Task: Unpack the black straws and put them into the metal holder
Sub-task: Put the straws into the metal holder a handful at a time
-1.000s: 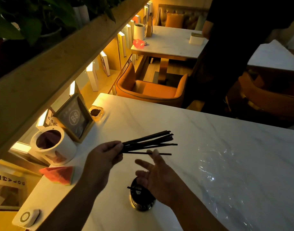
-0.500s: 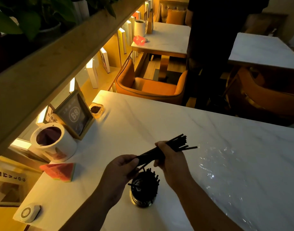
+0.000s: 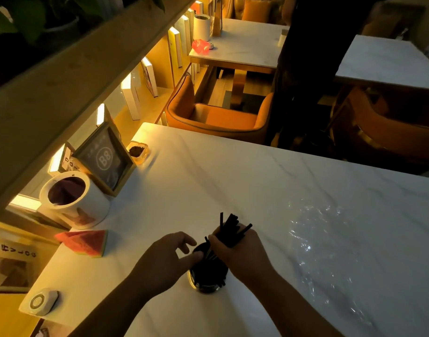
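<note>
Two bare hands meet over the small round metal holder (image 3: 208, 276), which stands on the white marble-veined tabletop (image 3: 233, 181) directly under them. The right hand (image 3: 240, 254) has its grip closed around a bundle of thin black straws (image 3: 229, 231); their upper ends fan out above the fist, and their lower ends point down into the holder's dark mouth, where more black straws already stand. The left hand (image 3: 165, 261), touching the holder's rim on the left, has its grip loose, fingers spread and thumb stretched toward the rim, holding nothing. Right of the right hand lies a crinkled sheet of clear glossy plastic wrap (image 3: 330, 239). Left of the left hand sit a flat white round-faced call button (image 3: 39, 302), a red wedge shaped like a watermelon slice (image 3: 84, 242) and a white cylindrical container (image 3: 75, 198) with dark contents. Beyond it leans a wood-framed dark sign (image 3: 106, 158) reading "B8", then a small amber dish (image 3: 138, 152) of dark bits.
</note>
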